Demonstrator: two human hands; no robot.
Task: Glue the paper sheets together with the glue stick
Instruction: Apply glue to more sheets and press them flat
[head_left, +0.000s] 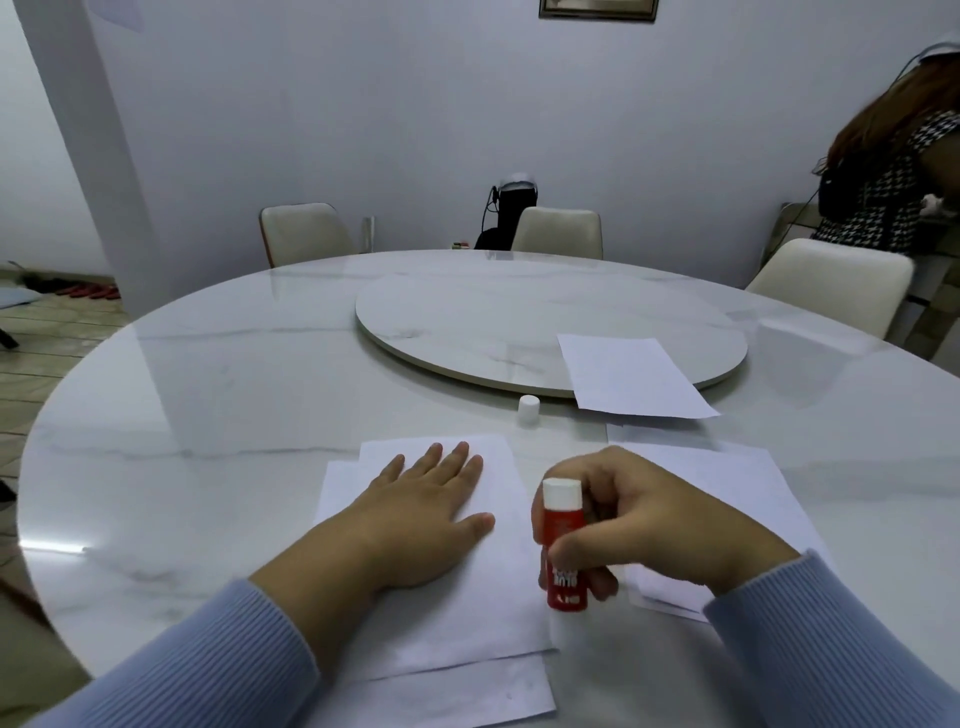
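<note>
My left hand (421, 514) lies flat, fingers spread, on the top white paper sheet (467, 597), which rests askew over a second sheet (467, 701) in front of me. My right hand (660, 525) grips a red glue stick (563, 545) held upside down, its white end up and its red end down at the top sheet's right edge. The glue stick's white cap (529, 408) stands on the table beyond the sheets. More white paper sheets (769, 493) lie under my right hand. Another sheet (634, 376) rests partly on the turntable.
A round marble table (208, 389) carries a raised turntable (493, 322) at its middle. Cream chairs (301, 234) stand around the far side. Another person (893, 171) stands at the far right. A dark device (511, 213) sits behind the middle chair.
</note>
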